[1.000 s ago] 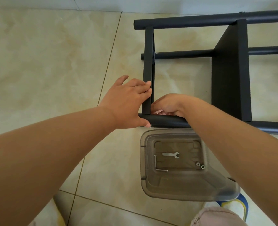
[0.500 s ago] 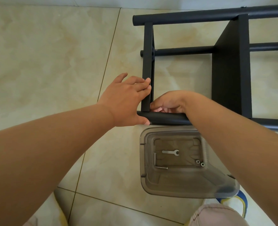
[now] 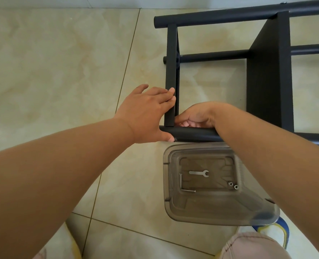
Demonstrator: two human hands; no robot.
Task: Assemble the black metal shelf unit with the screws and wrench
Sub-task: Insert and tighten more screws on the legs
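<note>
Shelf unit (image 3: 269,71) lies on its side on the floor, just beyond the clear tray (image 3: 220,212). My left hand (image 3: 147,113) braces the corner joint, fingers straight against the crossbar (image 3: 170,71). Right hand (image 3: 196,116) curls inside the corner, probably seating a screw; its grip is hidden. Wrench (image 3: 198,173) rests in the tray.

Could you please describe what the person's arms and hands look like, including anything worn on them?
Both forearms are bare, with no sleeves in view. The left hand and right hand wear no gloves, and no rings, watch or bracelet show.
</note>
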